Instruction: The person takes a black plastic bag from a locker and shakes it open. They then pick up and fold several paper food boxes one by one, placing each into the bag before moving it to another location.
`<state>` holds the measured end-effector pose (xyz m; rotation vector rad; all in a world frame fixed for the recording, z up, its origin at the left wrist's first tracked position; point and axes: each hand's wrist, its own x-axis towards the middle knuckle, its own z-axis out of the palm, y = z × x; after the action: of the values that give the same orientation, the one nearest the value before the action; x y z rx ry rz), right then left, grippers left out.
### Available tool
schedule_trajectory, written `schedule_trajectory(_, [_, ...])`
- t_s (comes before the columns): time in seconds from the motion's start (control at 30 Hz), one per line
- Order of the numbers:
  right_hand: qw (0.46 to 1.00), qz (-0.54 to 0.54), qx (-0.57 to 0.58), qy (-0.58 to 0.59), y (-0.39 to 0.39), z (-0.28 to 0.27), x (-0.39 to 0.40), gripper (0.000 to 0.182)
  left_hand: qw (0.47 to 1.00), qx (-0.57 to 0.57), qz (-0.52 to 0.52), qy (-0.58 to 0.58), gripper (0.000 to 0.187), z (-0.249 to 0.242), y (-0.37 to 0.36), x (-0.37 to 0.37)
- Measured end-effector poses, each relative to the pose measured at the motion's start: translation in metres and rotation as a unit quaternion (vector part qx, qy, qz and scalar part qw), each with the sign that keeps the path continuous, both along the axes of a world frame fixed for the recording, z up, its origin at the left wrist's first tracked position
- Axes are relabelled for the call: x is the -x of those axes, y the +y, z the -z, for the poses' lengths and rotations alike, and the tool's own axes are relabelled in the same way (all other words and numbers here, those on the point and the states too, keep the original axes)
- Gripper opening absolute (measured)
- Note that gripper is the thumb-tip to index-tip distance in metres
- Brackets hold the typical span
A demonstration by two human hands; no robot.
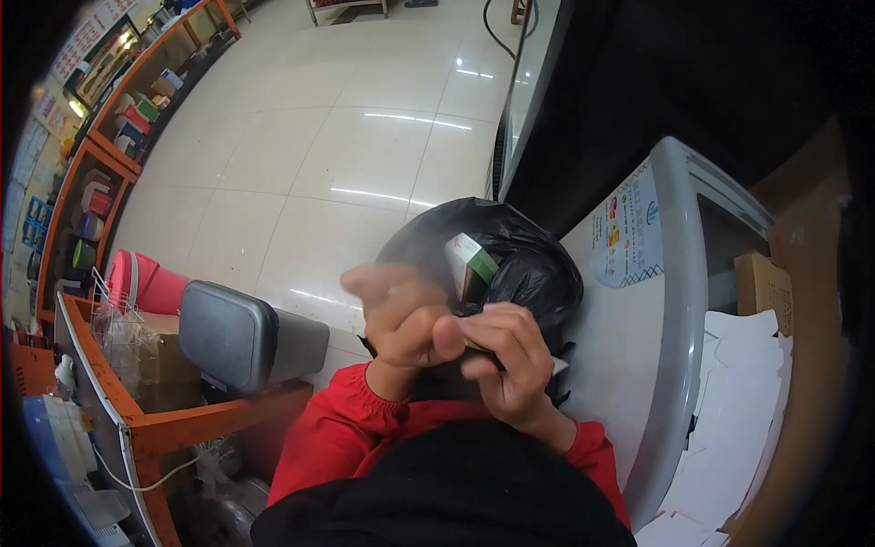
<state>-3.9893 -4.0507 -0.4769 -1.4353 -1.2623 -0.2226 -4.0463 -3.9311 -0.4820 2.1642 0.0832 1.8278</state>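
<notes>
My left hand (pixel 403 314) is curled and partly smeared by motion, with its fingertips up against my right hand. My right hand (pixel 512 360) is bent in a pinch. A sliver of something greenish (pixel 474 345) shows between the two hands, too small to name. A white pointed tip (pixel 559 366) sticks out beside the heel of my right hand. Below and beyond both hands, a black garbage bag (pixel 538 264) stands open, with a green and white carton (pixel 474 260) inside it.
To the right stands a grey-white chest freezer (pixel 629 346) with white cardboard (pixel 729 410) on top. On the left are a grey lidded bin (pixel 228 333), a pink container (pixel 150 283) and an orange-framed counter (pixel 164 428). Tiled floor (pixel 319 155) lies ahead.
</notes>
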Motion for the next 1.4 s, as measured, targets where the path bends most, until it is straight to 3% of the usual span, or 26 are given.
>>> schedule_trajectory(0.07, [0.999,0.052,0.008,0.002,-0.001,0.006,0.000,0.016,0.998,0.032,0.029,0.055,0.029,-0.009,0.002,-0.008])
schedule_trajectory(0.1, [0.993,0.098,0.027,0.060,-0.003,0.004,-0.006,0.018,0.986,0.057,0.085,0.129,0.027,-0.016,0.005,-0.008])
schedule_trajectory(0.13, [0.985,0.107,0.026,0.133,-0.005,0.001,-0.016,0.019,0.960,0.166,0.131,0.184,0.027,-0.020,0.004,-0.006])
schedule_trajectory(0.2, [0.955,0.070,0.000,0.289,-0.003,0.000,-0.040,0.028,0.858,0.374,0.216,0.279,0.026,-0.024,0.003,-0.005])
schedule_trajectory(0.23, [0.933,0.043,0.002,0.358,0.000,-0.003,-0.052,0.029,0.774,0.460,0.356,0.250,0.025,-0.014,0.009,-0.003])
schedule_trajectory(0.27, [0.892,-0.023,-0.050,0.450,0.007,0.000,-0.060,0.029,0.716,0.516,0.404,0.239,0.025,-0.017,0.008,-0.001])
schedule_trajectory(0.33, [0.881,-0.075,-0.025,0.467,0.014,0.014,-0.068,0.024,0.582,0.614,0.489,0.212,0.026,-0.024,0.004,0.003])
schedule_trajectory(0.37, [0.932,-0.002,-0.008,0.363,0.023,0.019,-0.063,0.023,0.615,0.583,0.505,0.163,0.031,-0.020,-0.003,-0.004])
schedule_trajectory(0.4, [0.964,0.073,0.009,0.254,0.029,0.022,-0.057,0.026,0.589,0.579,0.542,0.156,0.033,-0.023,-0.006,-0.003])
schedule_trajectory(0.43, [0.979,0.128,0.074,0.138,0.023,0.015,-0.054,0.032,0.615,0.572,0.526,0.136,0.031,-0.019,-0.009,-0.008])
schedule_trajectory(0.53, [0.933,-0.118,0.006,0.340,-0.006,0.004,-0.043,0.032,0.714,0.540,0.429,0.119,0.026,-0.001,0.001,-0.017])
schedule_trajectory(0.57, [0.941,-0.121,0.002,0.315,-0.010,-0.002,-0.039,0.031,0.748,0.526,0.387,0.121,0.024,0.002,0.005,-0.018])
schedule_trajectory(0.63, [0.956,-0.123,-0.008,0.266,-0.016,-0.009,-0.033,0.030,0.754,0.530,0.375,0.101,0.021,0.003,0.005,-0.018])
schedule_trajectory(0.7, [0.965,-0.060,0.000,0.256,-0.016,-0.004,-0.033,0.028,0.764,0.531,0.355,0.090,0.018,0.009,0.005,-0.017])
schedule_trajectory(0.8, [0.956,-0.033,-0.046,0.286,-0.015,-0.001,-0.034,0.020,0.830,0.478,0.286,0.019,0.012,-0.002,-0.008,-0.018])
schedule_trajectory(0.87, [0.955,-0.044,-0.062,0.286,-0.016,-0.008,-0.033,0.017,0.900,0.378,0.218,-0.006,0.016,0.004,-0.009,-0.021])
schedule_trajectory(0.97, [0.955,0.013,-0.038,0.293,-0.009,-0.012,-0.031,0.011,0.965,0.225,0.134,0.024,0.014,0.005,-0.011,-0.023])
schedule_trajectory(1.1, [0.986,0.099,-0.051,0.120,0.000,-0.014,-0.037,0.008,0.950,0.244,0.173,0.085,0.016,0.000,-0.024,-0.022])
schedule_trajectory(1.3, [0.986,0.089,-0.060,0.124,-0.001,-0.012,-0.038,0.008,0.876,0.364,0.285,0.139,0.017,-0.009,-0.013,-0.012])
schedule_trajectory(1.4, [0.987,0.085,-0.068,0.116,-0.001,-0.013,-0.035,0.008,0.873,0.346,0.304,0.161,0.017,-0.014,-0.005,-0.006])
